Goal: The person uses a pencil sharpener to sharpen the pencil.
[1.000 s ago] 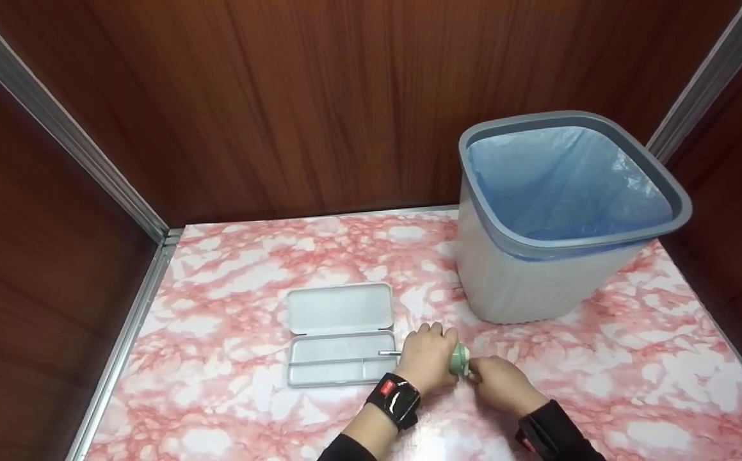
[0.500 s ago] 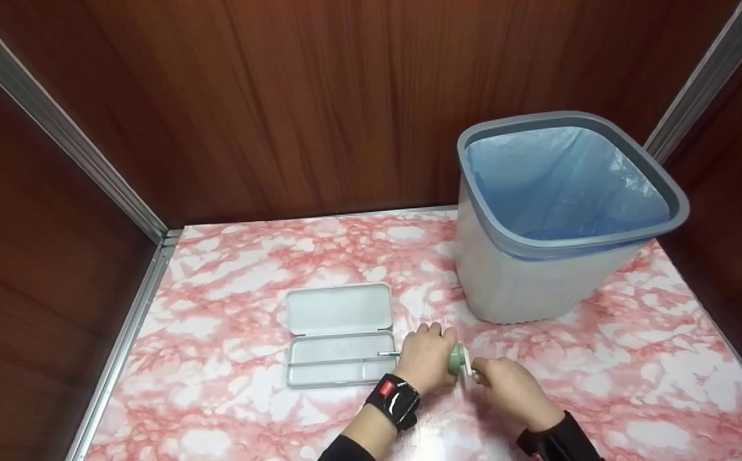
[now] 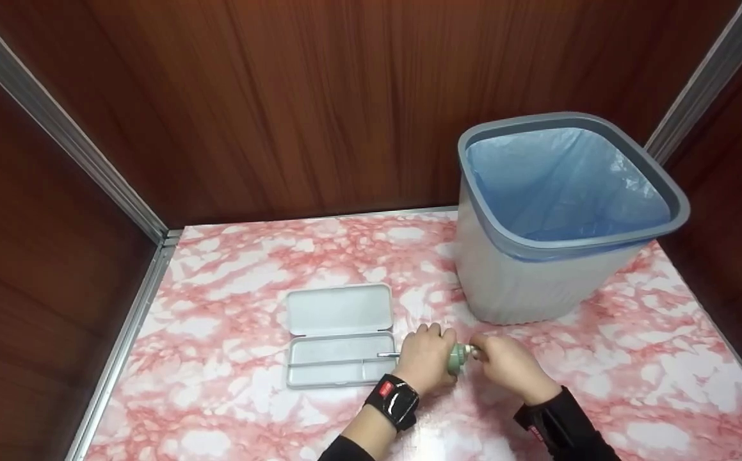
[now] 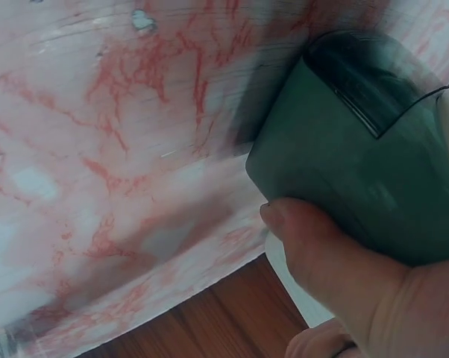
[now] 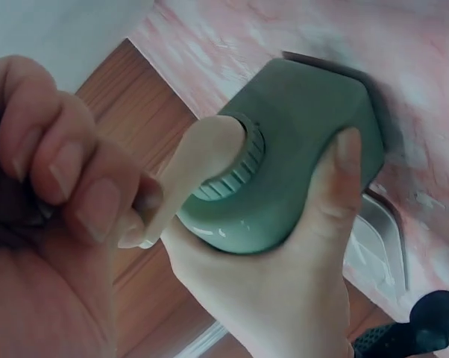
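A green hand-crank pencil sharpener (image 5: 306, 104) rests on the table under my left hand (image 3: 427, 360). That hand grips it, with the thumb along one side and the fingers over the other. In the head view the hand hides most of the sharpener's body (image 3: 455, 360). A thin pencil (image 3: 387, 354) sticks out to the left of the hand, over the pencil case (image 3: 340, 310). My right hand (image 3: 510, 366) pinches the knob of the cream crank handle (image 5: 187, 168), which turns on a ribbed green collar on the sharpener's end.
The grey pencil case lies with its lid laid back, just left of the sharpener. A pale bin (image 3: 524, 288) with a grey rim and blue liner stands at the back right. Brown panels (image 3: 313, 109) enclose the marbled red-and-white table (image 3: 230, 269).
My right hand has moved in a small circle with the crank handle, which now sits higher in the head view. The left hand and pencil have stayed in place.
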`<state>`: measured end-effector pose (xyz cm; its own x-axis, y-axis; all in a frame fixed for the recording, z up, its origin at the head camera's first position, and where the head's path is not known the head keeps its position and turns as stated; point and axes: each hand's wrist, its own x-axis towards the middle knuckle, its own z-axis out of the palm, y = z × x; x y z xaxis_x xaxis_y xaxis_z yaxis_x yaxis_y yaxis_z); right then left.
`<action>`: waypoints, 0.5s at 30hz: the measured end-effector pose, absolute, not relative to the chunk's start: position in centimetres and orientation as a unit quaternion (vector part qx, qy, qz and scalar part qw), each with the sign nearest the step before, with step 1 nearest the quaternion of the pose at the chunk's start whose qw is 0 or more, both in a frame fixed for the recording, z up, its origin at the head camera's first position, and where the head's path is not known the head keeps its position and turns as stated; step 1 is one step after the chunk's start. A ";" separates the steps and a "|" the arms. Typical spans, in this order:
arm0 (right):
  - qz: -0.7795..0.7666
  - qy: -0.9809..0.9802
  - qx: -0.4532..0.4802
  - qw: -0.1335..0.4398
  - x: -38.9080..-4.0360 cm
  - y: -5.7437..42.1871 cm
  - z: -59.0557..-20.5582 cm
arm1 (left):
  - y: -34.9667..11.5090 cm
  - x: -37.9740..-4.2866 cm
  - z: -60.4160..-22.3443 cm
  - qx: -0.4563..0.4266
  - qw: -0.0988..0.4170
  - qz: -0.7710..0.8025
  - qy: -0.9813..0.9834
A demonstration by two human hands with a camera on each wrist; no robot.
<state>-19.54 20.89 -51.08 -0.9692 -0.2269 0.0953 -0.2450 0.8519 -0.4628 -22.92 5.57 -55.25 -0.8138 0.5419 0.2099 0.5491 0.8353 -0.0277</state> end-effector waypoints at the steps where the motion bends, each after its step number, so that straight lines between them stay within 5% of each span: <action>1: 0.244 -0.962 0.121 0.016 -19.7 20.9 -51.1 | 5.6 -22.9 -55.2 -0.287 0.104 -0.017 -0.952; 15: 0.248 -0.961 0.120 -0.007 -22.8 21.5 -52.1 | 5.6 -22.7 -55.0 -0.287 0.086 -0.024 -0.954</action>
<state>-22.82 21.52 -52.11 -0.9709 -0.2349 0.0467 -0.2281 0.8477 -0.4788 -22.73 5.65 -55.02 -0.8204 0.5431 0.1787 0.5514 0.8342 -0.0041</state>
